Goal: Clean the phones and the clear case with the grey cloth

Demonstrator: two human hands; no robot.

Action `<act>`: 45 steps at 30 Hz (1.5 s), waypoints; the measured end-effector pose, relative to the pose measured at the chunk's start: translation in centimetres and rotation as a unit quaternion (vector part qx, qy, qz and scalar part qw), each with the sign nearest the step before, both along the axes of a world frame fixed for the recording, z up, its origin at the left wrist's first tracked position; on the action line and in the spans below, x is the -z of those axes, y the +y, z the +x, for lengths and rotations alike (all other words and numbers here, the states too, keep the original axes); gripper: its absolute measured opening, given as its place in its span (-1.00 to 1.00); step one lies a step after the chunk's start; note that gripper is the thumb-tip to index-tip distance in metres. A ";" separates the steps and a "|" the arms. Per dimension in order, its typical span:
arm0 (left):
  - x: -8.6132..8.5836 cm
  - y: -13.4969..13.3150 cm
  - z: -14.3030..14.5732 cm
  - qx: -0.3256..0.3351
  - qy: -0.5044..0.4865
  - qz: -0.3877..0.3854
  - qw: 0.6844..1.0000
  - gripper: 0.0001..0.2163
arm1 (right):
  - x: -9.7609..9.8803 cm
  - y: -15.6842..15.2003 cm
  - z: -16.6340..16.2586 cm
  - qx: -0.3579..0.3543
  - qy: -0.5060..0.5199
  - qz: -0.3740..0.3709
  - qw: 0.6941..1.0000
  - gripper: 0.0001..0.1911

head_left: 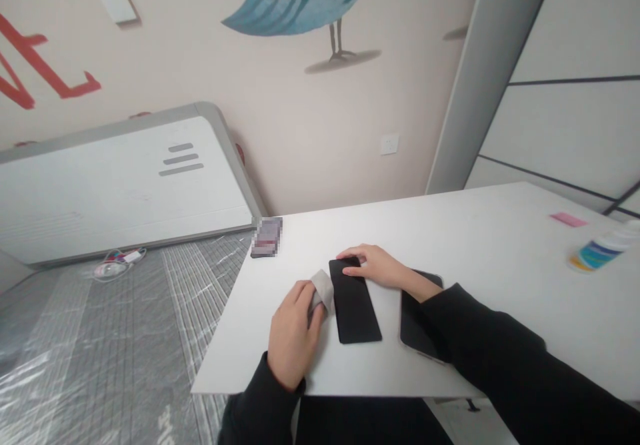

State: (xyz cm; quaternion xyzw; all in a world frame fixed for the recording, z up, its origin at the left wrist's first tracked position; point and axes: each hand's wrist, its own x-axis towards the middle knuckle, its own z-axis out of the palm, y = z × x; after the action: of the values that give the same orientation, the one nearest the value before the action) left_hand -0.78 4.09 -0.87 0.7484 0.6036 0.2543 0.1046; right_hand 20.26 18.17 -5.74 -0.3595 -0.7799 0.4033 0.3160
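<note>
A flat black rectangular panel, like a phone screen, lies on the white table. My left hand is closed on a small grey cloth right beside the panel's left edge. My right hand rests on the panel's far end, fingers stretched out flat and pressing it down. A second dark phone lies to the right of the panel, partly under my right forearm in its black sleeve.
A small blurred dark object sits at the table's far left corner. A pink slip and a white bottle with a coloured label lie at the far right. A grey striped floor and a white cabinet are to the left.
</note>
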 end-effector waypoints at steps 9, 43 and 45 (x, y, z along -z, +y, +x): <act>0.8 -0.1 0.5 0.179 0.188 0.017 0.966 -0.35 | -3.2 -0.2 5.8 0.115 -0.001 0.077 0.990 -0.63; -1.5 -1.0 9.5 0.292 0.198 0.060 0.934 -0.04 | -3.6 -17.3 13.8 0.151 0.277 -0.363 0.877 -0.56; -2.3 -0.4 8.4 0.304 0.214 0.080 0.925 -0.10 | -3.7 -16.8 13.1 0.113 0.277 -0.365 0.882 -0.56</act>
State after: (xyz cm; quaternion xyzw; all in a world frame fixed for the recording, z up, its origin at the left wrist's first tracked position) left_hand 7.65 3.73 1.47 0.9385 0.3326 0.0914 -0.0154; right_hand 33.38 1.33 -2.04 -0.4082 -0.4125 0.7040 0.4094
